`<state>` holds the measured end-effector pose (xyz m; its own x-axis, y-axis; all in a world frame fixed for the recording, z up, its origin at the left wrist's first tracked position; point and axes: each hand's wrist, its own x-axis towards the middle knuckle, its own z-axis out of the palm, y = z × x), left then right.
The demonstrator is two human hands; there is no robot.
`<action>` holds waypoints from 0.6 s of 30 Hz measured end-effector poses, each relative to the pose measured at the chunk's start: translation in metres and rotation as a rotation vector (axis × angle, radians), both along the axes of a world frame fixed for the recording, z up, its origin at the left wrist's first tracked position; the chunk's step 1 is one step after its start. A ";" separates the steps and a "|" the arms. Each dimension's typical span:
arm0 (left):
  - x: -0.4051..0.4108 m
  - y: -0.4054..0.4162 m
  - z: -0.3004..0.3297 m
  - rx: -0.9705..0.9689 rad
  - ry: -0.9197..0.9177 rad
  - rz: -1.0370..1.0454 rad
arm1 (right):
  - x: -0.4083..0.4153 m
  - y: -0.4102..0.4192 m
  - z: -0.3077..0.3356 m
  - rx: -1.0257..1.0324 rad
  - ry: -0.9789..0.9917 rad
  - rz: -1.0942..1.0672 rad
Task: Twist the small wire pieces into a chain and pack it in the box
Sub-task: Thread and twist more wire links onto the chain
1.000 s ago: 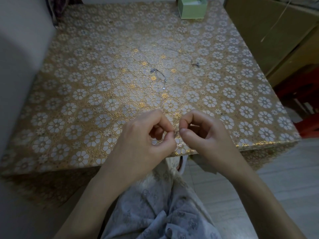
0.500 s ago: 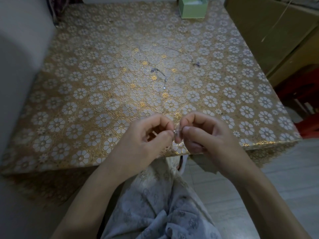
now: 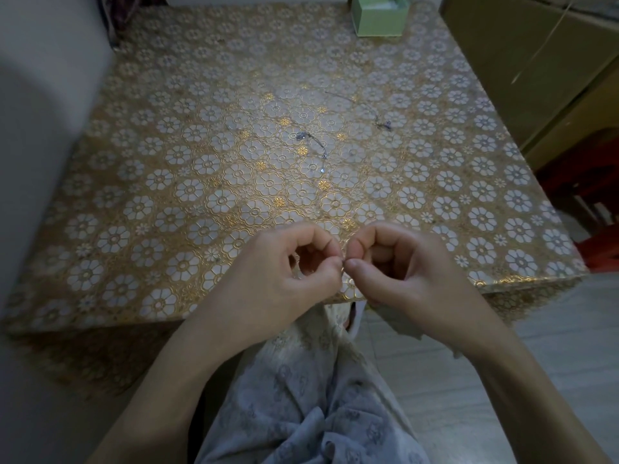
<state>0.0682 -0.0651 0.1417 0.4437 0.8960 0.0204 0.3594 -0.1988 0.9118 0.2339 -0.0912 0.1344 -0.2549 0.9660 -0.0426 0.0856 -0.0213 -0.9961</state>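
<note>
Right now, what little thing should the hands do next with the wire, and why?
Probably a small twist. The left hand and right hand pinch a tiny wire between their fingertips at the table edge, so it looks unfinished. The box sits far off, too early for packing.

Green box [image 3: 380, 20], gold floral tablecloth [image 3: 167, 195]

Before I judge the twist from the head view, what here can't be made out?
- Wire piece: too small, nearly hidden between the pinching fingertips of the left hand and right hand.
- Green box: top cut off by the frame edge; contents unclear.
- Two wire lengths on the table and: too thin to tell the links.
</note>
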 end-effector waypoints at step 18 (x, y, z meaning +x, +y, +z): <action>0.002 0.004 -0.004 0.059 -0.009 -0.062 | 0.005 0.002 -0.007 -0.227 0.271 0.060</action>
<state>0.0706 -0.0614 0.1380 0.4976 0.8640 0.0767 0.3370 -0.2740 0.9008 0.2386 -0.0896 0.1272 -0.3419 0.9227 -0.1778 -0.1729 -0.2478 -0.9533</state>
